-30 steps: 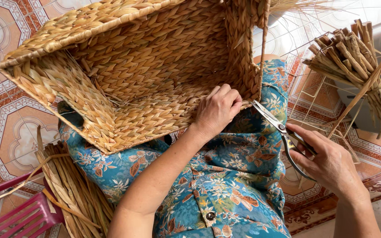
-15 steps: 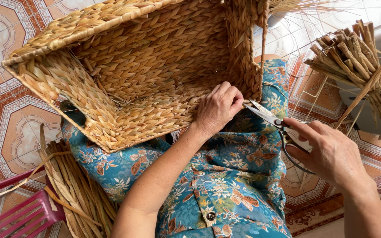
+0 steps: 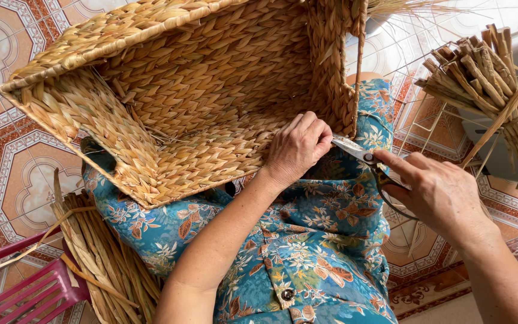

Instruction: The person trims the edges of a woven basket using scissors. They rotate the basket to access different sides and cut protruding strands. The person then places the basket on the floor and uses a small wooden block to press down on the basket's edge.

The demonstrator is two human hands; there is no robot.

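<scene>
The left hand [image 3: 298, 147] lies curled on the lower edge of the woven basket [image 3: 181, 102], fingers pressing the weave; the basket rests on the lap, just above this hand; the right hand [image 3: 436, 195] grips shears [image 3: 364, 157], whose blades touch the left fingertips

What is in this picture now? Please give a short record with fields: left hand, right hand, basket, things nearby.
left hand: left hand pinches at the woven basket's edge
right hand: right hand holds scissors, tips close to the left fingers
basket: woven basket lies on its side on the lap
nearby: dried reed bundle on the tiled floor, tied stalk bundle, pink plastic frame
</scene>
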